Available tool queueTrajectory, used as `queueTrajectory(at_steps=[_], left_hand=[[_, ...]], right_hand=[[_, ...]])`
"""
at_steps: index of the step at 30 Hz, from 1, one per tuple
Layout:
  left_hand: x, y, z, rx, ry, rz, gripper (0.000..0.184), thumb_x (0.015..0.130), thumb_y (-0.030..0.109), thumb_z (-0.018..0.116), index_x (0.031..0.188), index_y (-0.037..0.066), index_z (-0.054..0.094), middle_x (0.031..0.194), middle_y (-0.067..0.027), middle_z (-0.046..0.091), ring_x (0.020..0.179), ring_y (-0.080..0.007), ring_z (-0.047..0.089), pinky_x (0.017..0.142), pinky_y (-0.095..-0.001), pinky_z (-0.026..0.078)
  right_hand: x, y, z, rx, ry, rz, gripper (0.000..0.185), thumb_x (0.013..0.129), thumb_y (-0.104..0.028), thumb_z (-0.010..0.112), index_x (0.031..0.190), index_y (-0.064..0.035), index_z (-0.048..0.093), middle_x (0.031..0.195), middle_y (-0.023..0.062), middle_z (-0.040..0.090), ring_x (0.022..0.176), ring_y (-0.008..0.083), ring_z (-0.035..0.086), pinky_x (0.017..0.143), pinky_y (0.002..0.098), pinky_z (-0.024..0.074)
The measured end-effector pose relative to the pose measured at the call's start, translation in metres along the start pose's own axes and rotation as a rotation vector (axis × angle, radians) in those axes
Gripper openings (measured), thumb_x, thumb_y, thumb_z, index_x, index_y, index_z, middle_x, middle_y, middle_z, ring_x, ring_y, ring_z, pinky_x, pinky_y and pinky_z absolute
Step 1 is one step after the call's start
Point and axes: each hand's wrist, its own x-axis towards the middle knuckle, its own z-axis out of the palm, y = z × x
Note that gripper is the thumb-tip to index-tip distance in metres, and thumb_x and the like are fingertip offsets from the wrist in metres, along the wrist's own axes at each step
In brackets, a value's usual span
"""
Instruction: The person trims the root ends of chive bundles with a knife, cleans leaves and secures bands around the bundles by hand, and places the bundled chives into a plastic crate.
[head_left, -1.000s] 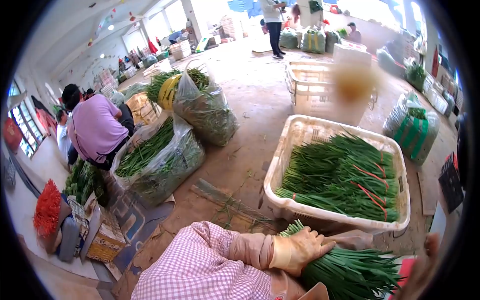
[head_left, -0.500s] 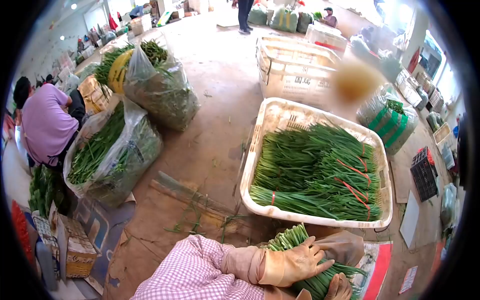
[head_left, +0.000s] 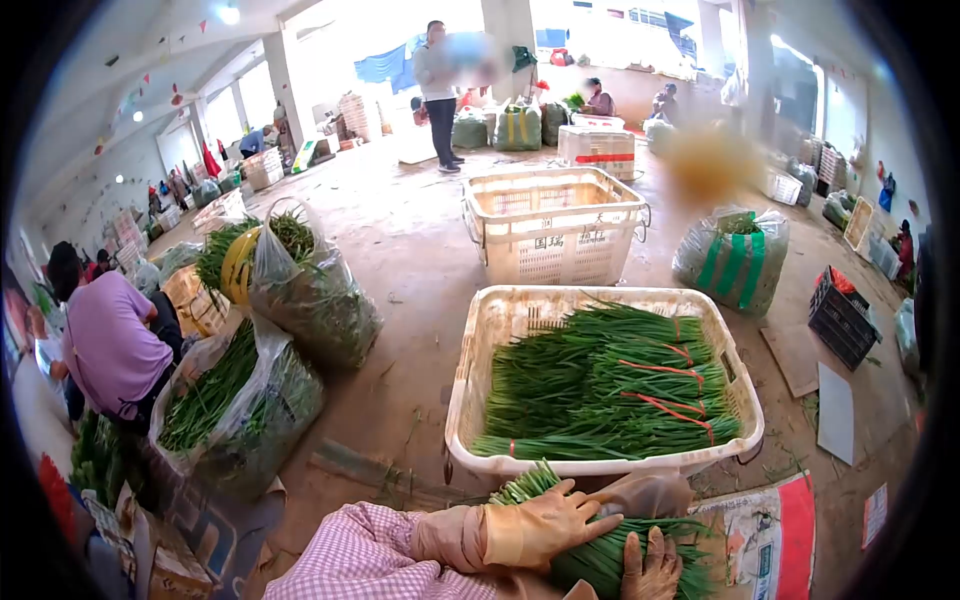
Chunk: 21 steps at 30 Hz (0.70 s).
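Note:
My left hand [head_left: 545, 524], in a tan rubber glove, lies across a bunch of green chives [head_left: 590, 562] with its fingers spread; its thumb is hidden. Close by, my gloved right hand [head_left: 650, 568] rests on the leafy side of the same bunch, fingers apart and slightly bent. Pale cut stems poke out above the left wrist. Just beyond my hands stands a white plastic crate [head_left: 600, 467], holding chives [head_left: 600, 385] in layered bundles, several bound with red ties.
Another white crate [head_left: 560, 262] stands behind. Bags of greens [head_left: 320, 300] [head_left: 250, 410] are on the left, beside a seated person in purple [head_left: 118, 335]. A green-striped bag [head_left: 735, 262] and black crate [head_left: 842, 318] stand right. Printed cardboard [head_left: 765, 535] lies near my right hand.
My view has tilted up, showing more of the room and a standing person at the back. Both hands stay on the chives; the right hand's fingers look more spread out.

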Motion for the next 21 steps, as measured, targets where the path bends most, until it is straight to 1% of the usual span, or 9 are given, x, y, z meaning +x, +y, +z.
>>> queueTrajectory(at_steps=[4, 8, 11, 13, 14, 16, 18, 19, 21], left_hand=[[0.006, 0.021, -0.001, 0.051, 0.031, 0.011, 0.093, 0.063, 0.026, 0.075, 0.143, 0.004, 0.031, 0.127, -0.0193, 0.046, 0.119, -0.0332, 0.048, 0.098, -0.0512, 0.037], [0.015, 0.033, -0.006, 0.119, -0.068, 0.036, 0.090, 0.066, 0.025, 0.074, 0.143, 0.004, 0.031, 0.127, -0.0193, 0.046, 0.121, -0.0331, 0.047, 0.098, -0.0506, 0.037], [0.018, 0.033, -0.002, 0.130, 0.016, 0.076, 0.087, 0.068, 0.021, 0.071, 0.143, 0.005, 0.030, 0.127, -0.0193, 0.046, 0.121, -0.0339, 0.047, 0.097, -0.0496, 0.039], [0.018, 0.036, -0.013, 0.217, 0.077, 0.098, 0.069, 0.077, 0.020, 0.067, 0.138, 0.003, 0.039, 0.125, -0.0180, 0.049, 0.121, -0.0299, 0.048, 0.096, -0.0458, 0.040], [0.013, 0.028, -0.023, 0.213, 0.076, 0.086, 0.069, 0.077, 0.020, 0.067, 0.138, 0.003, 0.039, 0.125, -0.0180, 0.049, 0.121, -0.0299, 0.048, 0.096, -0.0458, 0.040], [-0.018, 0.012, -0.090, -0.669, 0.147, 0.154, 0.049, 0.085, 0.020, 0.062, 0.130, 0.002, 0.050, 0.125, -0.0147, 0.053, 0.118, -0.0238, 0.050, 0.096, -0.0409, 0.042], [-0.078, -0.022, -0.108, -1.583, 0.705, -0.112, 0.043, 0.088, 0.020, 0.061, 0.125, 0.000, 0.055, 0.129, -0.0088, 0.055, 0.113, -0.0184, 0.053, 0.098, -0.0301, 0.041], [-0.144, -0.111, -0.111, -1.117, 0.701, -0.347, 0.041, 0.088, 0.022, 0.061, 0.123, 0.001, 0.056, 0.129, -0.0100, 0.055, 0.113, -0.0198, 0.053, 0.097, -0.0318, 0.042], [-0.282, -0.172, -0.154, -0.970, 1.155, -0.994, 0.035, 0.094, 0.026, 0.051, 0.119, 0.001, 0.056, 0.114, -0.0149, 0.061, 0.098, -0.0264, 0.060, 0.080, -0.0410, 0.049]], right_hand=[[-0.018, 0.009, 0.005, -0.029, 0.062, 0.011, 0.088, 0.070, -0.043, 0.070, 0.145, -0.0127, 0.035, 0.138, 0.0193, 0.042, 0.116, 0.0430, 0.045, 0.092, 0.0546, 0.0394], [-0.032, 0.008, 0.002, 0.043, 0.082, 0.057, 0.086, 0.071, -0.042, 0.069, 0.145, -0.0128, 0.035, 0.138, 0.0188, 0.043, 0.115, 0.0425, 0.046, 0.092, 0.0543, 0.0402], [-0.037, 0.007, 0.005, 0.052, 0.100, 0.094, 0.084, 0.073, -0.041, 0.067, 0.145, -0.0127, 0.035, 0.137, 0.0183, 0.043, 0.114, 0.0418, 0.047, 0.092, 0.0539, 0.0406], [-0.036, 0.008, 0.006, 0.019, 0.116, 0.078, 0.082, 0.074, -0.041, 0.065, 0.145, -0.0126, 0.035, 0.134, 0.0181, 0.046, 0.110, 0.0409, 0.049, 0.089, 0.0533, 0.0425], [-0.036, 0.009, 0.007, 0.025, 0.110, 0.068, 0.082, 0.074, -0.041, 0.065, 0.145, -0.0126, 0.035, 0.134, 0.0181, 0.046, 0.110, 0.0409, 0.049, 0.089, 0.0533, 0.0425], [-0.034, 0.009, 0.007, -0.104, 0.084, 0.024, 0.077, 0.076, -0.038, 0.063, 0.144, -0.0128, 0.037, 0.131, 0.0179, 0.049, 0.105, 0.0396, 0.052, 0.086, 0.0532, 0.0447], [-0.029, 0.009, 0.000, 0.008, 0.144, -0.004, 0.071, 0.079, -0.035, 0.059, 0.143, -0.0127, 0.039, 0.130, 0.0178, 0.050, 0.103, 0.0391, 0.054, 0.084, 0.0530, 0.0455], [-0.027, 0.009, -0.001, 0.101, 0.195, 0.028, 0.066, 0.082, -0.032, 0.056, 0.142, -0.0127, 0.040, 0.129, 0.0177, 0.051, 0.101, 0.0386, 0.055, 0.083, 0.0529, 0.0463], [-0.030, 0.024, 0.028, 0.052, 0.205, -0.061, 0.061, 0.084, -0.030, 0.053, 0.141, -0.0126, 0.043, 0.129, 0.0175, 0.052, 0.101, 0.0384, 0.056, 0.083, 0.0527, 0.0464]])
